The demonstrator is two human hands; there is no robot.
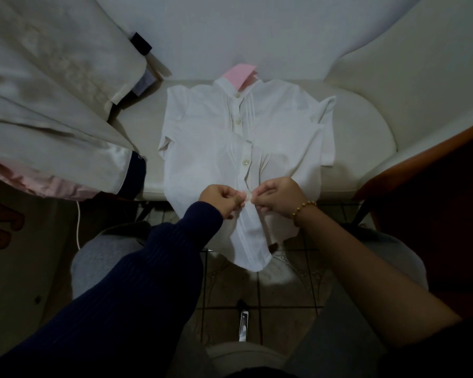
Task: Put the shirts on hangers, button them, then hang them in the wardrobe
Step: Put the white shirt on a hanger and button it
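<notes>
Both hands meet at the placket of the white short-sleeved shirt (202, 137): the left hand (221, 199) and right hand (277, 197) (beaded bracelet (305, 207) at the wrist) each pinch its front edge with curled fingers. The shirt lies collar-away on a white table (366, 137), hem hanging over the near edge above a tiled floor (271, 296). Pale garments (52, 91) are heaped to the left.

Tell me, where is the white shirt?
In the head view, the shirt lies flat mid-frame on a pale seat, hem hanging off its near edge. The left hand and right hand pinch its front low down.
</notes>
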